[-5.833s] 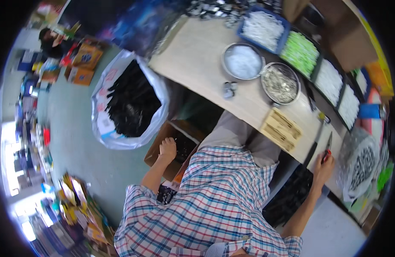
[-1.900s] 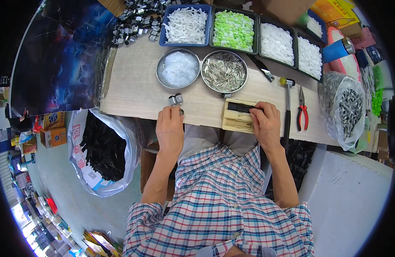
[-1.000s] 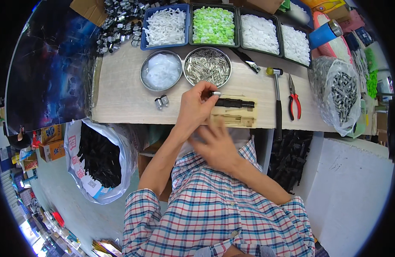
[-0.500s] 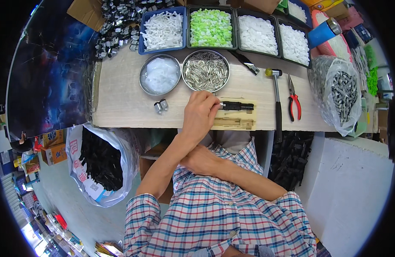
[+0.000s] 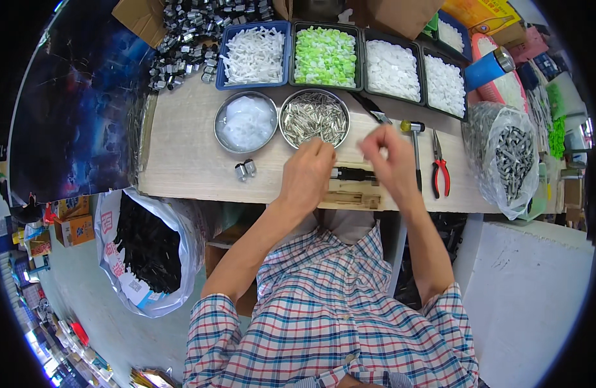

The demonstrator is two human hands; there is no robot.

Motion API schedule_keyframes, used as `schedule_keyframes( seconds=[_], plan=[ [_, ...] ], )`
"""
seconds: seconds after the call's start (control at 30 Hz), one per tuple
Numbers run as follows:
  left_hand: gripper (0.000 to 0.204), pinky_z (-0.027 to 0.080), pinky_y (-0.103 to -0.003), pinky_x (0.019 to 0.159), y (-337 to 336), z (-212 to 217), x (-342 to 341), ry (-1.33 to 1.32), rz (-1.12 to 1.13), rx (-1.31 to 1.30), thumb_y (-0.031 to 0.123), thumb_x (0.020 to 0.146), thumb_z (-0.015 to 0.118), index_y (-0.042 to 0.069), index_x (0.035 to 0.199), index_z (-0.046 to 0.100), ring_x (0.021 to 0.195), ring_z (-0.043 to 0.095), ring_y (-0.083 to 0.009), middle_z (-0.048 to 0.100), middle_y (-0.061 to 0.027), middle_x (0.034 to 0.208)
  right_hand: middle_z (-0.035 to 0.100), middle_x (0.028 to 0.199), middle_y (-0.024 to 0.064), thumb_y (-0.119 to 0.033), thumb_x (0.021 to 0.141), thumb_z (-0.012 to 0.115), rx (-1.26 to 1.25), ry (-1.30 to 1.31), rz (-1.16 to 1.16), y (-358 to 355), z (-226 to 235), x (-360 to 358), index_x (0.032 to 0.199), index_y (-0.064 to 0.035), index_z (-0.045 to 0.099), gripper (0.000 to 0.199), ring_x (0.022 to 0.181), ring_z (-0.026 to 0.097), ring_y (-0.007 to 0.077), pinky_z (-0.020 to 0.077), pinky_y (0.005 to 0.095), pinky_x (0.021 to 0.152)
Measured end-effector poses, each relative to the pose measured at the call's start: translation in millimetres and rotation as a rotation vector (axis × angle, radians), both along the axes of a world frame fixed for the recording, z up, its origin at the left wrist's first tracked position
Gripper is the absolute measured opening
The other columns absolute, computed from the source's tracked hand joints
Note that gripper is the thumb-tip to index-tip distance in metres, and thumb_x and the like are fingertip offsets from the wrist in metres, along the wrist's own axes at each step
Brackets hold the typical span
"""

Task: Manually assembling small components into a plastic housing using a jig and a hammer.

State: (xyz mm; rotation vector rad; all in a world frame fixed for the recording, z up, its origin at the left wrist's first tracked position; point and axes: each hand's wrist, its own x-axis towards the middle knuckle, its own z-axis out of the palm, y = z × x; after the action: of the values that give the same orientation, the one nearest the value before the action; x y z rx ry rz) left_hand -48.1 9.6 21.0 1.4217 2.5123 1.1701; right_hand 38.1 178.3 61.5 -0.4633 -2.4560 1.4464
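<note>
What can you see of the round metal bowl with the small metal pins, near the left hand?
The bowl is round, shallow and looks like shiny steel. It is filled almost to its rim with thin silvery pins lying in all directions. It stands flat on the wooden bench, beside a twin bowl of clear white bits, below the green tray. The left hand lies at its lower edge, fingertips close to the rim; whether they touch is unclear.

Pale wooden workbench against a dark starry-patterned sheet. Grey-green floor below left. White panel at right. Lighting bright and even.
</note>
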Motion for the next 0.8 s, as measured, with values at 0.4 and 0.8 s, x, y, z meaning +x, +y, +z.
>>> schedule_keyframes(
  seconds=[0.4, 0.8],
  plan=[
    [0.013, 0.053, -0.039, 0.075, 33.1, -24.0, -45.0, 0.284, 0.190, -0.131, -0.004, 0.071, 0.064, 0.000, 0.083, 0.063, 0.091, 0.059, -0.0325, 0.060, -0.0162, 0.090, 0.063, 0.110, 0.0132, -0.006, 0.086, 0.071, 0.678, 0.332, 0.001, 58.8, -33.0, -168.6, 0.106, -0.0090, 0.069, 0.021, 0.090, 0.065, 0.0326, 0.0533, 0.0392, 0.078],
    [0.009, 0.049, -0.043, 0.073, 26.9, -13.1, -40.0, 0.094, 0.156, 0.131, 0.003, 0.087, 0.066, 0.001, 0.091, 0.058, 0.084, 0.059, -0.0343, 0.061, -0.0142, 0.086, 0.064, 0.113, 0.0080, -0.013, 0.087, 0.069, 0.997, 0.186, 0.254, 59.5, -31.0, -176.2, 0.107, -0.0114, 0.070, 0.020, 0.106, 0.060, 0.0300, 0.0512, 0.0410, 0.089]
  ],
)
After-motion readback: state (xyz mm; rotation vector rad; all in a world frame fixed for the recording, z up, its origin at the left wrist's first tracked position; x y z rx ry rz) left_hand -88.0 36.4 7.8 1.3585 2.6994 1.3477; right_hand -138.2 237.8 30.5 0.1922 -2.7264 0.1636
